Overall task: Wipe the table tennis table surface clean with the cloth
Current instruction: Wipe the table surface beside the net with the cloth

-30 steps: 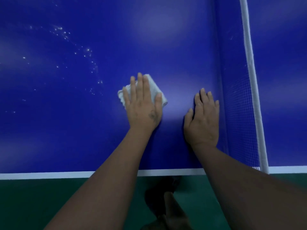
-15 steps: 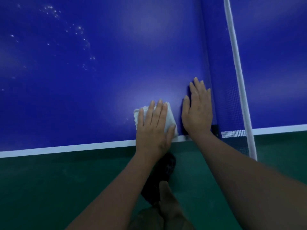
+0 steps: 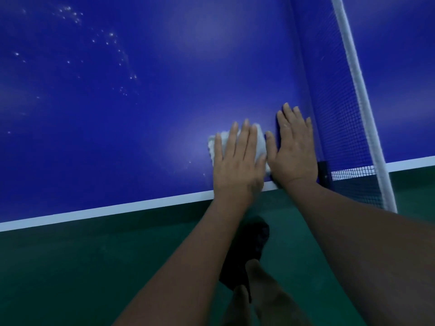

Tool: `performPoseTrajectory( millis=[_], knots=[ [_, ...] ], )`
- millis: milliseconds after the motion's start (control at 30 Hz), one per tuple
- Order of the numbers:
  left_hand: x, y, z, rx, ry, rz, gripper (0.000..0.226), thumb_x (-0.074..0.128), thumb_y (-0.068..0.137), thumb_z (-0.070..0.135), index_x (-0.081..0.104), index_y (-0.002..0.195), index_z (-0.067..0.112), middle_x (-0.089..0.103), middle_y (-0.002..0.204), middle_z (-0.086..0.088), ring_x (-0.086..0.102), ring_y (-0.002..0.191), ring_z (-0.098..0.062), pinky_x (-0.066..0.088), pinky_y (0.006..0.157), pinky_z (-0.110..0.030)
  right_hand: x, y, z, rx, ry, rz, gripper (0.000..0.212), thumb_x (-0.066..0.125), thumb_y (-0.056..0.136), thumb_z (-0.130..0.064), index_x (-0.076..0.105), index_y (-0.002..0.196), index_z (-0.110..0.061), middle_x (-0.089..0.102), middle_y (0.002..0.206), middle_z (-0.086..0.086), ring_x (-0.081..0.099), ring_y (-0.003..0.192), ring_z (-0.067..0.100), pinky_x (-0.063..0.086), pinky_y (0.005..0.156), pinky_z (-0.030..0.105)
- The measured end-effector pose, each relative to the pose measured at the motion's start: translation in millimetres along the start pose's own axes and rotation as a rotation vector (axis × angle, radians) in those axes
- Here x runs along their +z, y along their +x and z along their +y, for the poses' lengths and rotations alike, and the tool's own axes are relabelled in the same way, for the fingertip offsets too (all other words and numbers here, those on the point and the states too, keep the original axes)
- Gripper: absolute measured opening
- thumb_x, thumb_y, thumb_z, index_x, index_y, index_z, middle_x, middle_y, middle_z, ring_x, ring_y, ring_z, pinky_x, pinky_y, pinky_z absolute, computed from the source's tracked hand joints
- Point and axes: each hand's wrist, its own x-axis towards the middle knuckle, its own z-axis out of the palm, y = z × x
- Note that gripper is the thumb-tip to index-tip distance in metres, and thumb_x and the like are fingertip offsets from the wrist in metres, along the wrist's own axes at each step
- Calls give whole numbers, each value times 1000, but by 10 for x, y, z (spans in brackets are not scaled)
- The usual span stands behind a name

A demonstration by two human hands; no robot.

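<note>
The blue table tennis table (image 3: 141,114) fills the upper two thirds of the frame, its white edge line (image 3: 106,211) slanting from lower left up to the right. Green floor (image 3: 70,267) takes up the bottom. The net (image 3: 334,102), with its white top band, runs down the right side of the frame and meets a dark clamp (image 3: 322,171) at the table's edge. Both forearms reach up from the bottom of the frame, roughly parallel. The right hand (image 3: 294,151) lies flat on the table just left of the net, fingers straight and together, palm down, holding nothing. The left hand (image 3: 237,163) sits beside it, thumbs nearly touching, fingers extended and pressing flat on the white cloth (image 3: 259,140), not curled around it. The cloth lies on the table near its edge, right of centre, showing past the fingertips and at both sides of the hand. A dark shoe (image 3: 249,250) stands on the floor between the forearms. Small water droplets (image 3: 117,50) speckle the table at upper left.
</note>
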Motion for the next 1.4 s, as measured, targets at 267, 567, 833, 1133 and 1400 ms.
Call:
performPoseTrajectory(
  millis=[267, 567, 833, 1133, 1400],
  knots=[
    [-231, 442, -1060, -254, -22, -30, 68, 21, 113, 51, 18, 170, 14, 15, 178, -5, 8, 165, -27, 3, 131, -59, 15, -11, 5, 3, 31, 36, 59, 42, 113, -39, 41, 161, -5, 31, 174, 7, 22, 163, 25, 12, 134, 50],
    [-232, -785, -547, -227, 47, -47, 64, 29, 114, 41, 22, 168, 7, 20, 175, -12, 15, 163, -32, 17, 130, -59, -2, -8, 9, -10, 33, 43, 58, 46, 113, -36, 42, 160, -3, 31, 173, 8, 23, 163, 28, 13, 134, 50],
    [-225, -424, -472, -268, 34, -40, 68, 30, 113, 44, 18, 169, 7, 15, 177, -11, 10, 164, -31, 12, 130, -59, 3, 0, -3, -11, 13, 37, 59, 44, 112, -37, 42, 160, -3, 31, 173, 8, 23, 163, 28, 13, 134, 49],
    [-152, 128, -662, -42, -11, -56, 68, 25, 113, 50, 20, 169, 12, 18, 177, -7, 10, 165, -27, 9, 131, -56, -4, -3, -4, -12, -2, 45, 59, 44, 112, -36, 42, 160, -3, 31, 173, 9, 22, 163, 27, 13, 134, 48],
    [-368, -434, -1072, -482, 9, -31, 68, 22, 114, 48, 15, 169, 10, 14, 177, -9, 9, 164, -31, 10, 131, -58, -5, 2, 5, -15, -8, 45, 57, 46, 112, -34, 43, 159, -2, 32, 173, 9, 24, 162, 28, 17, 133, 53]
  ],
)
